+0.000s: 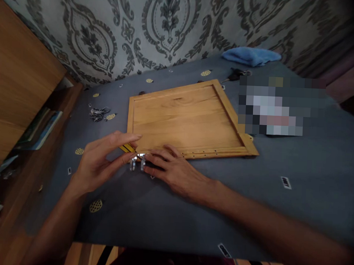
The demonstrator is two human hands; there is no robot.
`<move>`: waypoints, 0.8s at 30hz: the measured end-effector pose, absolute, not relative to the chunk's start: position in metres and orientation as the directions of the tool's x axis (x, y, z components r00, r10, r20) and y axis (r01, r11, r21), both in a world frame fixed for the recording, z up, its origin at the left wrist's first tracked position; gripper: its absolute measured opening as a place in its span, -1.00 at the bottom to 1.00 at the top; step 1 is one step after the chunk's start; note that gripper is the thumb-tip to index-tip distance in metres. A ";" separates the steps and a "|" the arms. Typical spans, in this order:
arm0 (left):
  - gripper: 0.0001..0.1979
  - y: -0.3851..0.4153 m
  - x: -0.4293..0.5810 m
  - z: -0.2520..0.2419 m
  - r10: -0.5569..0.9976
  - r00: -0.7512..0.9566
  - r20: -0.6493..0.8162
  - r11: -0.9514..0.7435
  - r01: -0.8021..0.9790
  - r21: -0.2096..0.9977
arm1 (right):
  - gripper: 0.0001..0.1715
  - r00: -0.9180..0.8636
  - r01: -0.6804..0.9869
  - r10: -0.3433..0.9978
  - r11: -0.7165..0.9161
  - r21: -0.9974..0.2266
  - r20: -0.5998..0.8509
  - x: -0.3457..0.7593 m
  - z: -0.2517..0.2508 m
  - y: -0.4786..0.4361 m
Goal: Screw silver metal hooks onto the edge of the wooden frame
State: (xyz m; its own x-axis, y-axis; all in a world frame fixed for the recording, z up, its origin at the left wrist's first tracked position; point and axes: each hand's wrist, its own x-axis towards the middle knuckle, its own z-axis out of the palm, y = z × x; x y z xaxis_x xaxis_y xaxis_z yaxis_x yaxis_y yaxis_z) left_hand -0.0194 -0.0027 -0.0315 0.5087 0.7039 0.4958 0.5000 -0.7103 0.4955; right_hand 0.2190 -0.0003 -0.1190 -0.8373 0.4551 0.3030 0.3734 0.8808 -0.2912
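Silver-coloured metal hinge pieces sit at the near-left edge of a golden-brown, framed wooden panel. The left hand has a slim yellow-and-black tool pinched between thumb and fingers, its end by the metal. The right hand lies with fingers spread on the panel's edge and against the metal; whether it grips cannot be told. Beneath lies blue-grey patterned cloth.
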 end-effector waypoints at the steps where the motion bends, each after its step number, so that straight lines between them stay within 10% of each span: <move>1: -0.52 -0.002 -0.020 -0.032 0.703 0.500 0.505 -0.711 0.499 0.495 | -0.56 -0.839 0.372 0.455 0.880 -0.296 0.298 0.219 -0.119 0.000; 24: -0.48 0.000 -0.020 -0.035 0.686 0.483 0.545 -0.724 0.526 0.446 | -0.56 -0.835 0.363 0.458 0.875 -0.320 0.305 0.220 -0.119 -0.001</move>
State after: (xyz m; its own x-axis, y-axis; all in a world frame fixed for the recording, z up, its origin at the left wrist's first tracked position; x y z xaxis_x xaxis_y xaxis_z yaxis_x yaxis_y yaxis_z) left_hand -0.0202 -0.0001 -0.0350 0.4826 0.6858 0.5448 0.5256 -0.7243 0.4463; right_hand 0.2198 -0.0007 -0.1188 -0.8349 0.4578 0.3055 0.3627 0.8751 -0.3203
